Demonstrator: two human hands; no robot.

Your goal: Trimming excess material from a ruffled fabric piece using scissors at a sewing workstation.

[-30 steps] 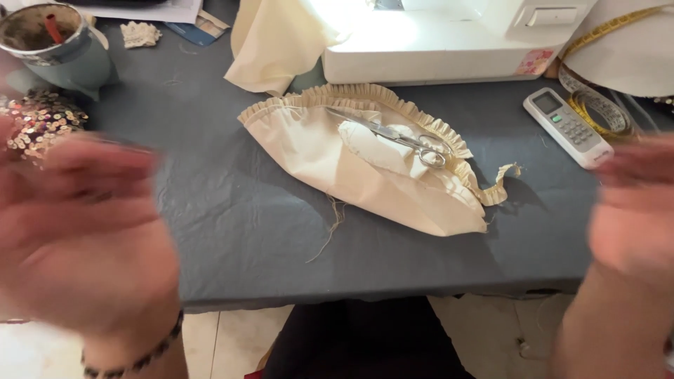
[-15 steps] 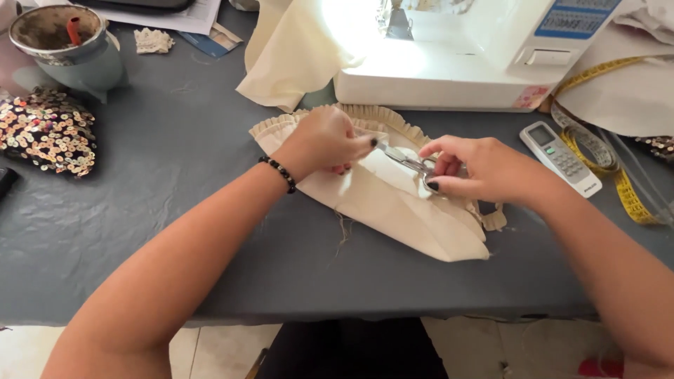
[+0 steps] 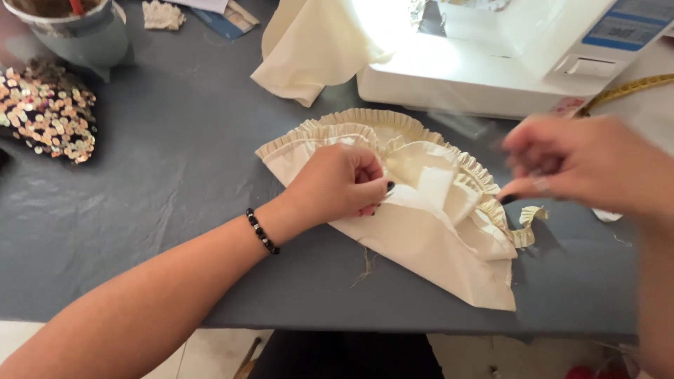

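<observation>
A cream fabric piece [image 3: 435, 238] with a ruffled edge lies on the grey table [image 3: 140, 203]. My left hand [image 3: 337, 186] rests on its middle, fingers pinched on the cloth, a black bead bracelet on the wrist. To the right, my right hand [image 3: 583, 165] is blurred just above the ruffle's right end, fingers curled. Whether it holds anything is unclear. A loose strip of ruffle [image 3: 530, 217] trails off below it.
A white sewing machine [image 3: 491, 70] stands behind the fabric, with another cream cloth [image 3: 316, 42] draped to its left. A sequinned piece [image 3: 45, 112] and a grey cup [image 3: 77, 35] sit at far left. A yellow tape measure [image 3: 625, 91] lies at right.
Both hands came down onto the fabric. The scissors that lay on it are no longer visible. My right hand has since moved off to the right; my left stays pinching the cloth.
</observation>
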